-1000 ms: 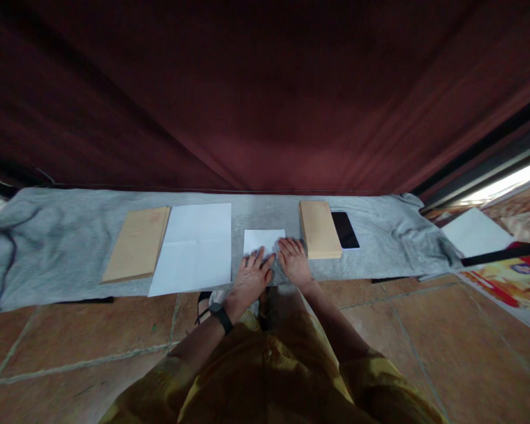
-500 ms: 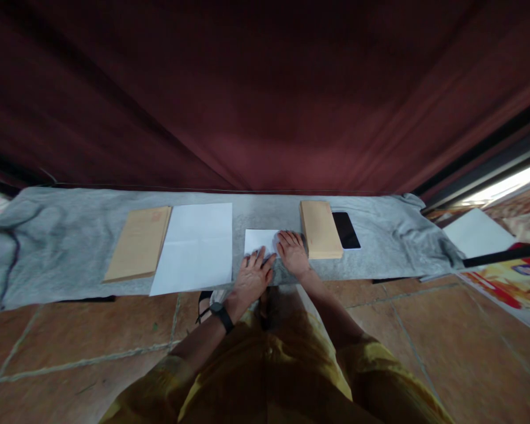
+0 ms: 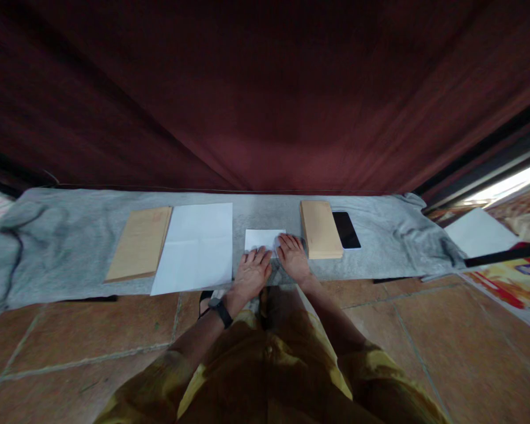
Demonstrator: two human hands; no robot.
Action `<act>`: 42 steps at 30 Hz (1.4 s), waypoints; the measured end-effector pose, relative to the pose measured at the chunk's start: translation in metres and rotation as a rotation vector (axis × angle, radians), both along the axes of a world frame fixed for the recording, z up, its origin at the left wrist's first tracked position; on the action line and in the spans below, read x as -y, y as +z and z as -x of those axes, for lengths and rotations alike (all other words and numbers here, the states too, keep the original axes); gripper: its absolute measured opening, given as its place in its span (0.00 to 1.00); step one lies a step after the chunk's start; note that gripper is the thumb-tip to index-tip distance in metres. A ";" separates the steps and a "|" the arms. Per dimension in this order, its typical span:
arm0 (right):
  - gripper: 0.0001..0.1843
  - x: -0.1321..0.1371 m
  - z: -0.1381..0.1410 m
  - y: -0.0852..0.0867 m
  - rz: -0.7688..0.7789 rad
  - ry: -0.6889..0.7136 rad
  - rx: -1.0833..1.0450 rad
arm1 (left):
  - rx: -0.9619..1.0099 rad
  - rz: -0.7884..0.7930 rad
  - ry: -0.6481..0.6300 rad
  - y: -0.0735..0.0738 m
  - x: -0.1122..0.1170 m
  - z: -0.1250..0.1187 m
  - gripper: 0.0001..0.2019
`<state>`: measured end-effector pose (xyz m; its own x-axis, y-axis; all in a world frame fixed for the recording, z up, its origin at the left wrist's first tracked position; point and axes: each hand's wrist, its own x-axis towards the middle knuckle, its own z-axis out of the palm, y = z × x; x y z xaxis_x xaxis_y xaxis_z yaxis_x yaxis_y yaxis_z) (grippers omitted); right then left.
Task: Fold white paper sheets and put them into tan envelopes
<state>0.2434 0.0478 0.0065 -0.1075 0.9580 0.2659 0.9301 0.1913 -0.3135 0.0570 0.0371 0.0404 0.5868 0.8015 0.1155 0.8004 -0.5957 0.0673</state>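
Note:
A small white sheet of paper, apparently folded [image 3: 260, 238], lies on the grey cloth in front of me. My left hand [image 3: 252, 272] rests flat over its near left edge, fingers stretched out and close together. Over the right end of the paper lies my right hand [image 3: 294, 258], also flat, with its fingertips on the sheet. Neither hand grips anything. The paper's near edge is partly hidden under the fingers. Just right of my right hand is a stack of brown envelopes [image 3: 321, 229]; to the left of my left hand lie larger white sheets [image 3: 195, 247].
More brown envelopes [image 3: 139, 242] lie at the left, touching the white sheets. A dark-screened phone [image 3: 347, 229] sits beside the right stack. The grey cloth [image 3: 388, 235] covers a narrow surface backed by a dark red curtain [image 3: 265, 118]. A colourful printed package [image 3: 516, 282] is at far right.
My left hand's fingers have drawn closer together and shifted slightly left and toward me. The right hand has barely moved, and more of the small paper's right end shows.

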 end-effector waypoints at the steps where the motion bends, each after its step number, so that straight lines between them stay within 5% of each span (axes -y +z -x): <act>1: 0.23 0.002 0.000 0.001 0.004 0.003 -0.003 | -0.001 0.003 0.000 0.000 -0.001 0.000 0.21; 20: 0.22 0.052 0.005 -0.003 -0.034 0.023 -0.088 | 0.011 0.024 0.004 -0.002 -0.003 0.001 0.22; 42: 0.22 0.060 0.009 -0.002 -0.025 0.023 -0.072 | 0.034 0.050 -0.010 -0.001 0.004 0.013 0.21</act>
<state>0.2343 -0.0120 0.0044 -0.1089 0.9484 0.2978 0.9007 0.2210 -0.3742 0.0439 0.0335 0.0392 0.5915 0.8006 0.0955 0.7909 -0.5992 0.1245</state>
